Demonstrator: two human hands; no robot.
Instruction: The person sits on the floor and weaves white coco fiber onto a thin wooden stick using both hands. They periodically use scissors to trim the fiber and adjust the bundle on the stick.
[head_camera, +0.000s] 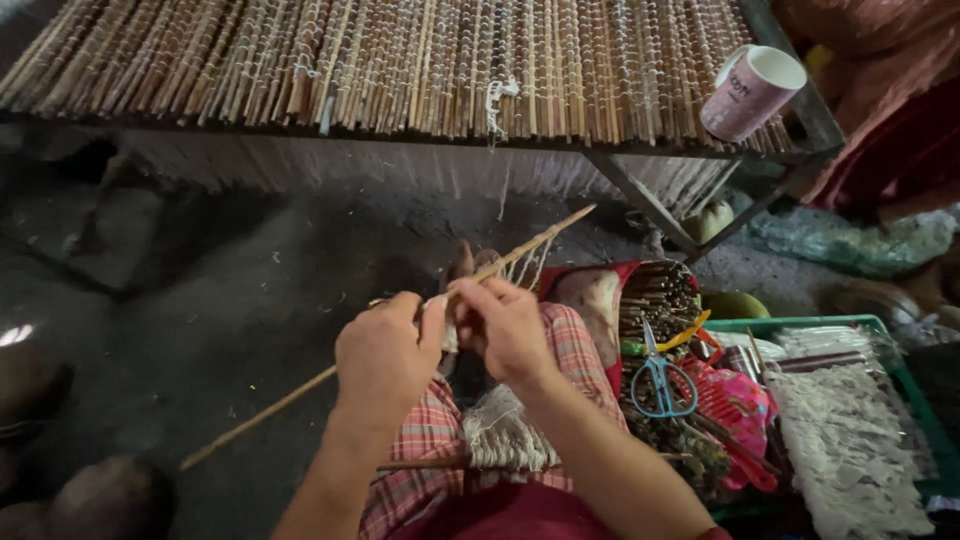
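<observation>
My left hand (385, 355) and my right hand (505, 325) meet on a long thin bamboo stick (530, 245) that slants from lower left to upper right above my lap. Both pinch it near its middle, where pale strands of thread (527, 266) hang from it. A bundle of whitish fibre wound on another stick (505, 440) lies on my checked red cloth (425, 440). In front stands a frame carrying a mat of many bamboo sticks tied with white thread (400, 60).
A pink cup (752, 92) lies tilted on the mat's right corner. To my right are a bundle of sticks (662, 295), blue-handled scissors (662, 375), a pink comb (740, 410) and a green tray (880, 325) with white fibre. Dark floor lies left.
</observation>
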